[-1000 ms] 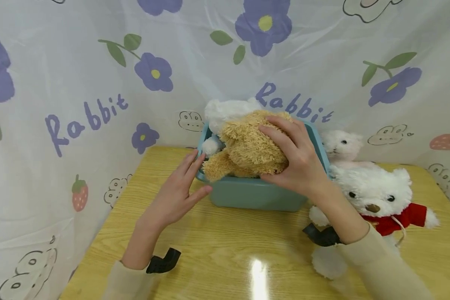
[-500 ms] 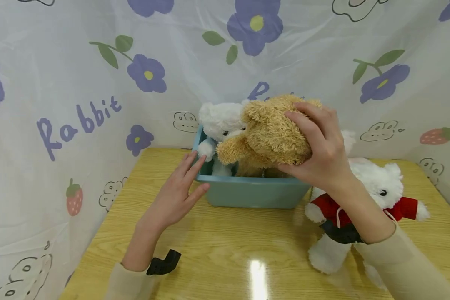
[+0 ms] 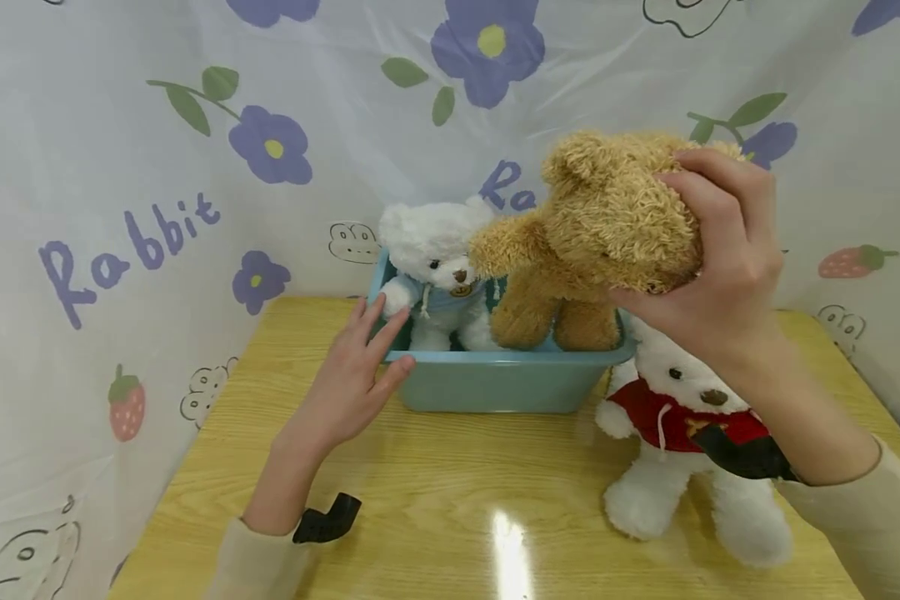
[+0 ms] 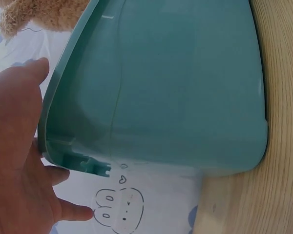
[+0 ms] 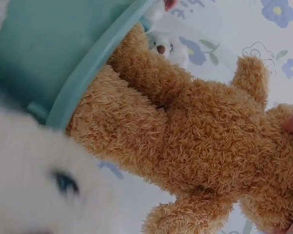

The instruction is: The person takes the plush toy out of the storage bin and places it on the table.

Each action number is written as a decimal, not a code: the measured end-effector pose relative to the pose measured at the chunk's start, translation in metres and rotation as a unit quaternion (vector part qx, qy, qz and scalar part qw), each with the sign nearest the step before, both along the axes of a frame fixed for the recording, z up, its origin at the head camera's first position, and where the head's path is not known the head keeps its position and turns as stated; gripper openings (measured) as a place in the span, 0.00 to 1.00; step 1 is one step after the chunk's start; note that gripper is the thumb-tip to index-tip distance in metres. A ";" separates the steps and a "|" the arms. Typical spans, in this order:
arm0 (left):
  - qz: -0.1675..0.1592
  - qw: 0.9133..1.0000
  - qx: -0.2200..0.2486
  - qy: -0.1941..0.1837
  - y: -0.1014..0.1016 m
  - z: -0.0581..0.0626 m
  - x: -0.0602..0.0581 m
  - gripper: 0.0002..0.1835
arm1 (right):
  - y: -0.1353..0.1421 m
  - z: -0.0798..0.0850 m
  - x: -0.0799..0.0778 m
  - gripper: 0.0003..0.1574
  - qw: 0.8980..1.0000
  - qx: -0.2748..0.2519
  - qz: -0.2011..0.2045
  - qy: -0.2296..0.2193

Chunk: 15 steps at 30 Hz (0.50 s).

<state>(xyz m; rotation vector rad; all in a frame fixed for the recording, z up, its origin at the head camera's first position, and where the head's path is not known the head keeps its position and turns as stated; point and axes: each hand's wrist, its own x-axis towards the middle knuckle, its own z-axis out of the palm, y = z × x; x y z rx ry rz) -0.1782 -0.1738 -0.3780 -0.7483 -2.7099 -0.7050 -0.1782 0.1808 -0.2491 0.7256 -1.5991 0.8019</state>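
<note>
My right hand [image 3: 727,250] grips a golden-brown teddy bear [image 3: 622,208] by its head, above the right part of a teal bin [image 3: 502,387]. In the right wrist view the teddy bear's legs [image 5: 122,117] hang down past the bin's rim. My left hand [image 3: 345,383] rests at the bin's left front corner with its fingers extended; in the left wrist view that hand [image 4: 19,146] lies along the rim. Inside the bin sits a white teddy bear [image 3: 435,242] in a light blue top, its face partly beside the brown bear's arm.
A white teddy bear in a red hoodie [image 3: 645,417] sits on the wooden table [image 3: 420,492] right of the bin, partly behind my right forearm. Behind the table hangs a printed cloth [image 3: 330,75] with flowers and rabbits.
The right hand has lifted the brown teddy bear up and to the right, its legs rising toward the rim. More of the white bear in the bin shows. The left hand stays at the rim.
</note>
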 end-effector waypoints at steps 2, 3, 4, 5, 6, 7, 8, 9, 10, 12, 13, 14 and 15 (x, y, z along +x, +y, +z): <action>0.009 1.000 -0.006 -0.004 0.000 0.000 -0.001 0.33 | 0.003 0.003 -0.002 0.43 1.000 -0.028 -0.004 0.007; 0.013 1.000 -0.009 -0.005 0.000 0.001 -0.001 0.32 | 0.005 0.005 -0.003 0.43 0.999 -0.037 -0.008 0.007; 0.017 1.000 -0.013 -0.006 0.000 0.001 -0.001 0.32 | 0.008 0.007 -0.003 0.43 0.999 -0.043 -0.016 0.001; 0.020 1.000 -0.016 -0.006 0.000 0.002 -0.001 0.32 | 0.010 0.009 -0.002 0.43 0.998 -0.049 -0.026 -0.006; 0.023 1.000 -0.020 -0.007 0.000 0.002 -0.001 0.31 | 0.013 0.011 -0.002 0.43 0.998 -0.051 -0.038 -0.016; 0.026 0.999 -0.023 -0.008 0.000 0.003 0.000 0.31 | 0.017 0.013 -0.003 0.44 0.997 -0.052 -0.049 -0.023; 0.027 0.999 -0.024 -0.008 0.000 0.003 0.000 0.31 | 0.021 0.015 -0.004 0.43 0.996 -0.054 -0.060 -0.030; 0.028 0.999 -0.026 -0.007 0.001 0.004 0.000 0.31 | 0.025 0.016 -0.005 0.44 0.995 -0.054 -0.073 -0.037; 0.028 0.999 -0.027 -0.008 0.001 0.005 0.000 0.31 | 0.028 0.018 -0.005 0.43 0.994 -0.058 -0.082 -0.041; 0.029 0.999 -0.027 -0.007 0.001 0.005 0.000 0.31 | 0.037 0.021 -0.007 0.43 0.992 -0.064 -0.094 -0.046; 0.028 0.999 -0.027 -0.006 0.001 0.006 0.001 0.30 | 0.041 0.022 -0.008 0.43 0.992 -0.069 -0.094 -0.046; 0.027 0.999 -0.027 -0.005 0.001 0.006 0.001 0.30 | 0.044 0.025 -0.008 0.43 0.992 -0.073 -0.092 -0.047; 0.026 0.999 -0.026 -0.005 0.001 0.006 0.001 0.30 | 0.048 0.027 -0.008 0.43 0.992 -0.075 -0.089 -0.050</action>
